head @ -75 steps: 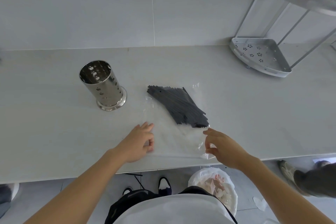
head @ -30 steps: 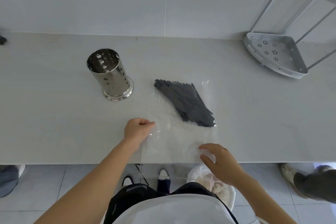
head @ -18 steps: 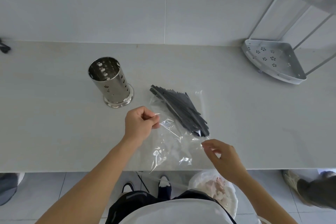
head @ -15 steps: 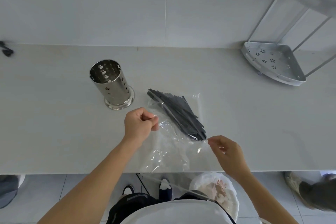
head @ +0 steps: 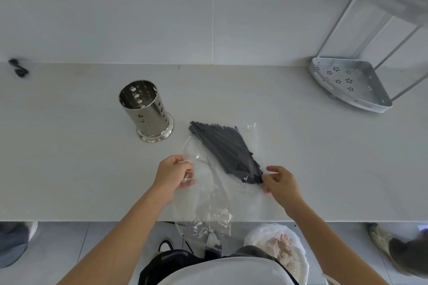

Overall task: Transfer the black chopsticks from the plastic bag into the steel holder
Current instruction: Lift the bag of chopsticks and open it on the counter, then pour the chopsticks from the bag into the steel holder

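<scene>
- Two hands work at a clear bag lying on a pale counter.
- Left hand is curled closed, thumb and fingers pinching the bag's left edge, with plastic bunched at the fingertips.
- Right hand sits at the bag's right side, fingers loosely bent, thumb and forefinger drawn close at the film just beside the near ends of the chopsticks; whether they grip film or sticks cannot be told.
- Chopsticks lie inside the bag as a fanned black bundle, slanting from upper left, near the holder, down to the right hand.
- Bag's near end hangs crumpled over the counter's front edge.
- Holder, a shiny steel cylinder with punched holes, stands upright to the left of the bundle, close but apart from it, with no sticks showing in its mouth.
- Corner rack of grey metal stands far right against the wall.
- Small black object lies at the far left by the wall.
- Below the counter, a white bin lined with plastic sits on the floor.
</scene>
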